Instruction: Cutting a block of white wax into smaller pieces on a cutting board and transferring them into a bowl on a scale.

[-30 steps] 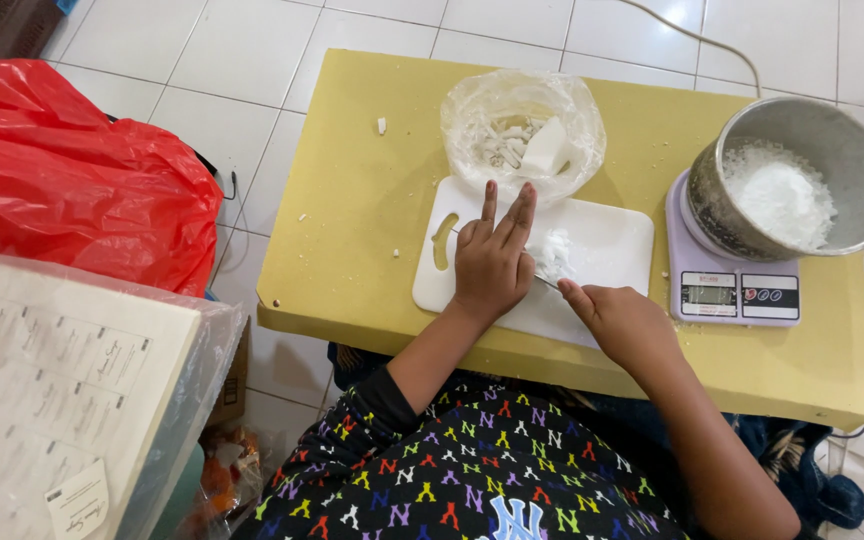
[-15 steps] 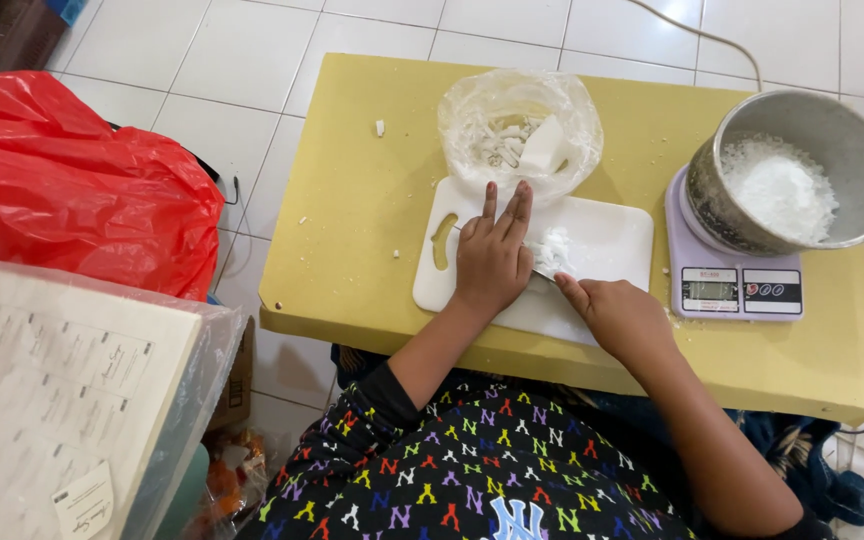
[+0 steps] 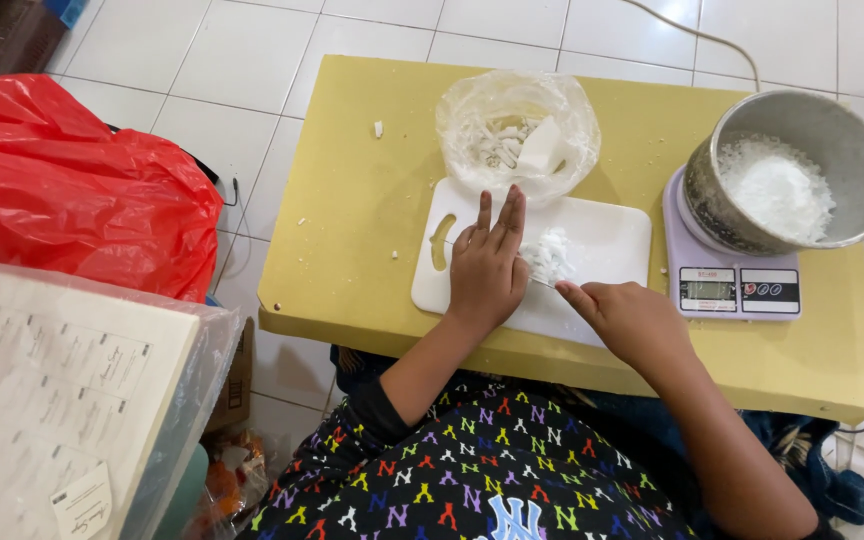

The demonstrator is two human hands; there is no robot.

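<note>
On the yellow table (image 3: pixel 352 200) a white cutting board (image 3: pixel 602 240) lies near the front edge, about midway along it. The left hand (image 3: pixel 487 265) rests flat on the board with its fingers stretched out and together, grasping nothing, their tips pointing toward the far edge. Just right of those fingers, touching them, is a small heap of white chopped pieces (image 3: pixel 552 255) on the middle of the board. The right hand (image 3: pixel 632 320) is at the board's front right part, curled closed around a knife handle that is mostly hidden; the thin blade (image 3: pixel 542 283) reaches left to the heap. A clear plastic bag (image 3: pixel 517 130) of white chunks sits beyond the board. A metal pot (image 3: pixel 792 170) of white shreds stands on a kitchen scale (image 3: pixel 737 290) toward the right edge.
</note>
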